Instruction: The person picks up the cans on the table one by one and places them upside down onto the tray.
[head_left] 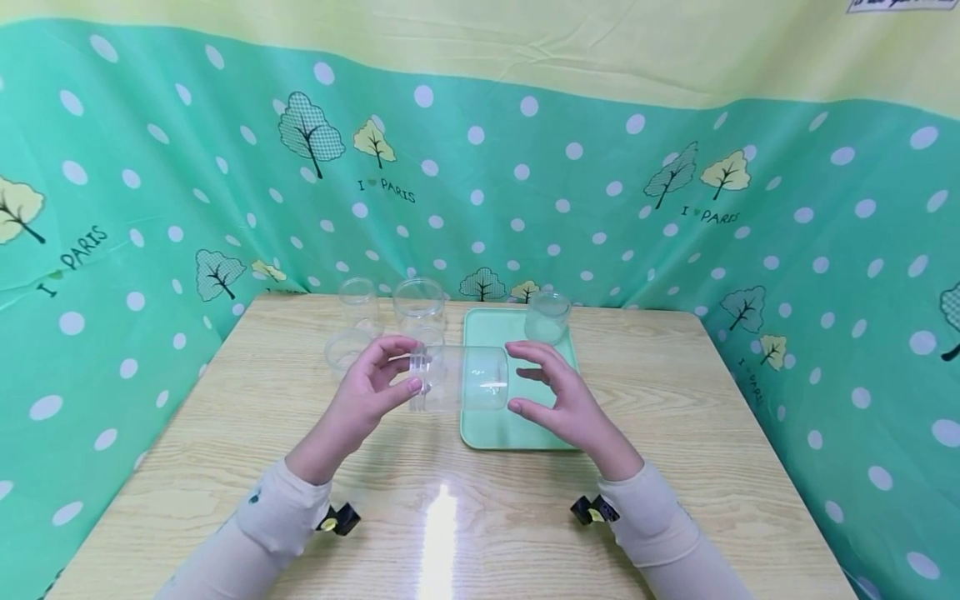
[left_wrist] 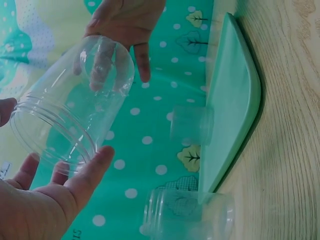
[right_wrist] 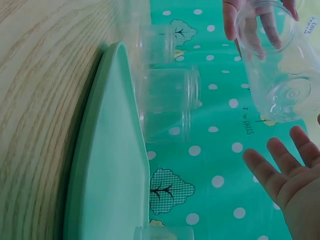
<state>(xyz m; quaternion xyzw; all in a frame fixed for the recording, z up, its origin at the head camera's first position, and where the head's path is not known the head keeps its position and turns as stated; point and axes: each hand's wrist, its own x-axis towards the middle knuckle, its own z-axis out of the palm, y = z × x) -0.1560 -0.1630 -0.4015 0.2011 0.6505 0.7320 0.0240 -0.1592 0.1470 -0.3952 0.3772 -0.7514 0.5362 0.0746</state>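
Note:
A clear, empty plastic jar with a threaded mouth lies sideways in the air above the table. My left hand grips it around the mouth end, thumb on the near side and fingers on the far side. At the base end, my right hand is spread with thumb and fingers apart. In the right wrist view a gap shows between the right hand and the jar's base. Below the jar lies a light green tray.
On the tray's far right part stands another clear jar. Several more clear containers are grouped at the back left, among them a wide jar and a narrower one. A patterned green curtain hangs behind the wooden table.

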